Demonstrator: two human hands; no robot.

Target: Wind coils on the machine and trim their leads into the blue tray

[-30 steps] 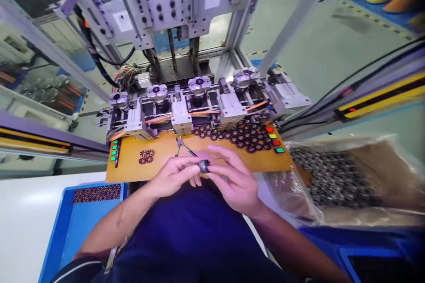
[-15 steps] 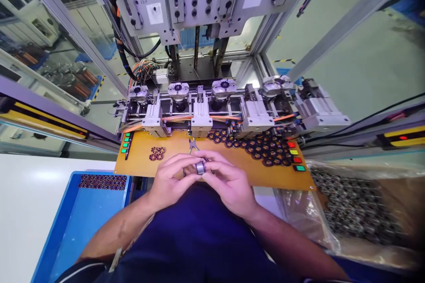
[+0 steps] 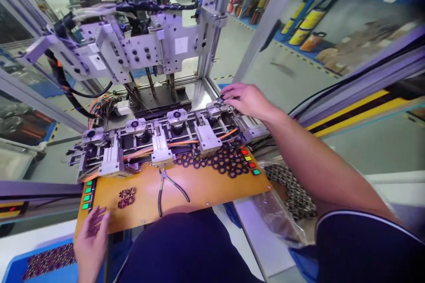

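Observation:
My right hand [image 3: 247, 99] reaches out over the rightmost winding fixture [image 3: 215, 109]. Its fingertips are closed around a small dark part [image 3: 222, 97] at the top of that fixture; the fingers hide most of the part, and I cannot tell whether it is seated. My left hand [image 3: 92, 236] is held low by the left front edge of the yellow board [image 3: 195, 192], fingers apart and holding nothing. Two short rows of copper-wound rings [image 3: 126, 197] lie to its right. A pair of cutting pliers [image 3: 169, 185] rests on the board with its handles spread.
Many black rings [image 3: 229, 163] cover the board's right part beside coloured buttons [image 3: 249, 161]. More fixtures [image 3: 136, 126] line the machine under a metal head plate [image 3: 142, 48]. A blue tray [image 3: 16, 267] sits lower left; a plastic-lined box of metal cores [image 3: 292, 190] stands right.
My hands have parted from the small grey metal piece they held together. The right moved to the rightmost fixture, the left down to the board's left edge. The view turned right, uncovering the pliers.

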